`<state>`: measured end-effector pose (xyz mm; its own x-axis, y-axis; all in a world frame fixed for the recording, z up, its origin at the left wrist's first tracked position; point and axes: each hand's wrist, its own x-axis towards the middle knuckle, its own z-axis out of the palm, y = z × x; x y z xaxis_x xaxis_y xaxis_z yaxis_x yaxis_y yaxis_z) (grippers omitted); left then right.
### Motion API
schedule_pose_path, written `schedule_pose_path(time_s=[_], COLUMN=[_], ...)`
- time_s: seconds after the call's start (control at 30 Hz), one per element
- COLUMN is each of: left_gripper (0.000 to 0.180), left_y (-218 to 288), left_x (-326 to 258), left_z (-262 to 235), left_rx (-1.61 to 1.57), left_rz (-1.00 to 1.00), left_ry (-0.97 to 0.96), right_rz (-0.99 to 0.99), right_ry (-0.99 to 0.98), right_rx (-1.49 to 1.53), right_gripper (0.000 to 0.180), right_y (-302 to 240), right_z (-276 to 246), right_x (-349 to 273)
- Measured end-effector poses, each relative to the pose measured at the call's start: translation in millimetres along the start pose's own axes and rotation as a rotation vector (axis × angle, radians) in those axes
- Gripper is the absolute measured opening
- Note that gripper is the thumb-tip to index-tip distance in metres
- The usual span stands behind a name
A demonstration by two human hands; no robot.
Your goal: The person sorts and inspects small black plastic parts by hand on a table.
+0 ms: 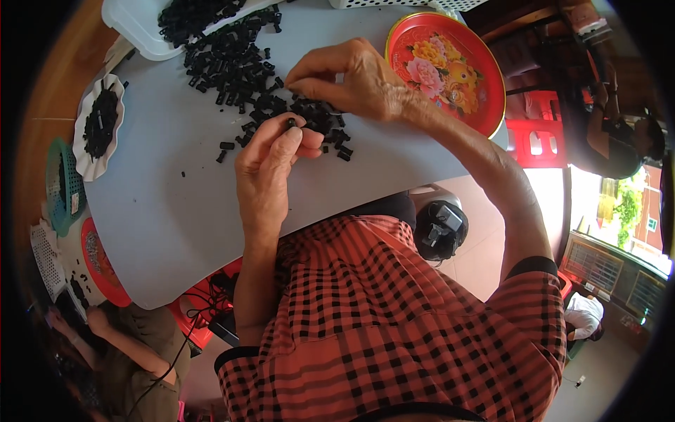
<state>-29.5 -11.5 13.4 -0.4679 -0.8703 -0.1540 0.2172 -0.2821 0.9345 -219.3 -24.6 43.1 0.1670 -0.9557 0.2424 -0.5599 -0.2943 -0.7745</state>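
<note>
My left hand [266, 165] pinches a small black plastic part [292, 123] between thumb and forefinger, just above the table's near side. Over the loose pile of black plastic parts [232, 63], my right hand [355, 81] has its thumb and fingers closed together. Whatever those fingertips hold, if anything, is too small to make out. The heap runs from the far edge of the grey table [162, 211] down to both hands. A few stray pieces lie beside my left wrist and under my right hand.
A white tub [130, 32] with more black parts stands at the far left. A scalloped white dish [118, 133] of black bits sits at the left edge. The red flowered tray [498, 105] lies at right. Another person's arm [137, 348] is at lower left.
</note>
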Motion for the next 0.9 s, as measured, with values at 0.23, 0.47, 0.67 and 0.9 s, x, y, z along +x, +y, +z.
schedule_pose_path(time_s=[0.23,0.47,0.67,0.9], left_gripper=[0.023,0.023,0.023,0.023], left_y=[6.2,3.6,-1.0,2.1], left_x=[-5.3,-4.8,0.2,2.4], left_z=[2.8,3.7,1.8,1.0], left_rx=[0.113,0.161,-0.031,-0.134], left_rz=[0.081,0.113,0.050,0.062], left_ry=[0.014,0.032,-0.034,-0.124], right_rz=[-0.191,-0.140,-0.051,0.211], right_ry=[-0.092,-0.081,-0.243,-0.175], right_rx=[-0.420,-0.289,-0.036,0.452], right_gripper=[0.012,0.010,0.012,0.010], right_y=[36.3,26.3,-15.7,-4.8], right_z=[1.5,-6.9,-8.0,-1.0], right_x=[16.0,17.6,-11.2,-27.7])
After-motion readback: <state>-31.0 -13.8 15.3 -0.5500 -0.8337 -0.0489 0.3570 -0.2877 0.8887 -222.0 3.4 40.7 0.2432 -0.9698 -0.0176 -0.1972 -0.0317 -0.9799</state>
